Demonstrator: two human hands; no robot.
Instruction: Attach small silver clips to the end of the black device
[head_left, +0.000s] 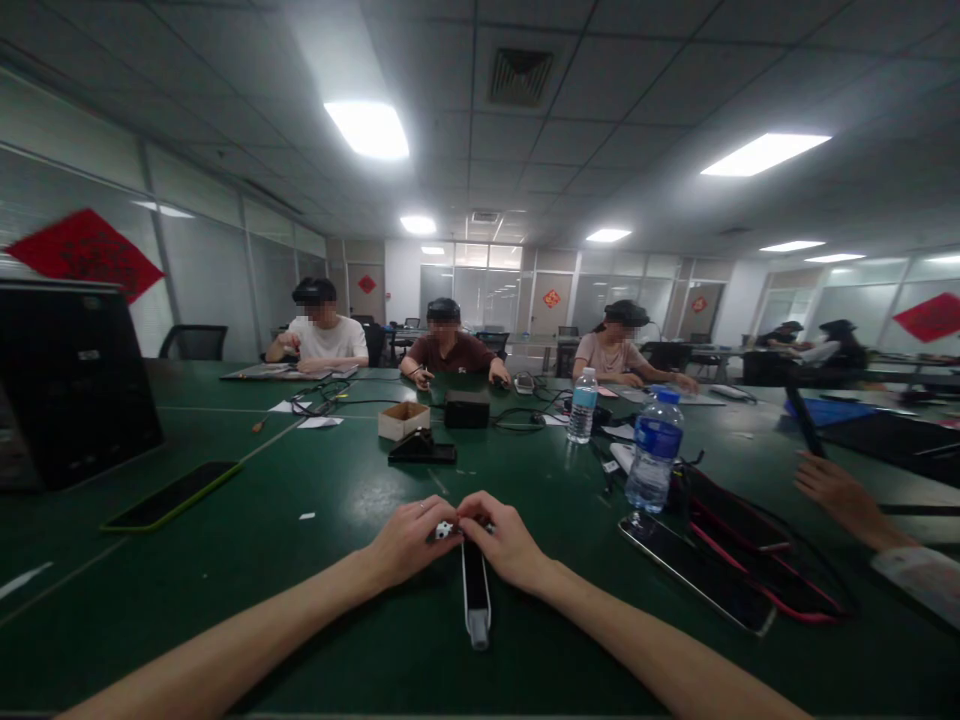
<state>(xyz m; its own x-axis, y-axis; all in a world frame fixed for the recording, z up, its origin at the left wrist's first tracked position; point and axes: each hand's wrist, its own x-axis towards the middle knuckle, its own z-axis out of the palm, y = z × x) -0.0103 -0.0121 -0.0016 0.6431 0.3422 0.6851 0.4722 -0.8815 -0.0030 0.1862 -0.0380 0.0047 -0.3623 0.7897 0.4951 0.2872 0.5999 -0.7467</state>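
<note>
My left hand (411,540) and my right hand (504,545) meet over the table, their fingers bent and pinched close together. A small white piece with dark spots (444,530) shows at the fingertips of my left hand; its kind is unclear. Below the hands a long, narrow white-edged object with a black middle (475,590) points toward me, ending in a grey tip. Its far end runs under my right hand's fingers, which seem to grip it there. The fingers hide the spot where the two pieces come together.
Ahead stand a black angled holder (421,448), an open cardboard box (403,421) and a dark box (466,409). Two water bottles (654,460) and a phone (697,572) lie to the right, near another person's hand (844,500). A green-edged phone (172,495) is left.
</note>
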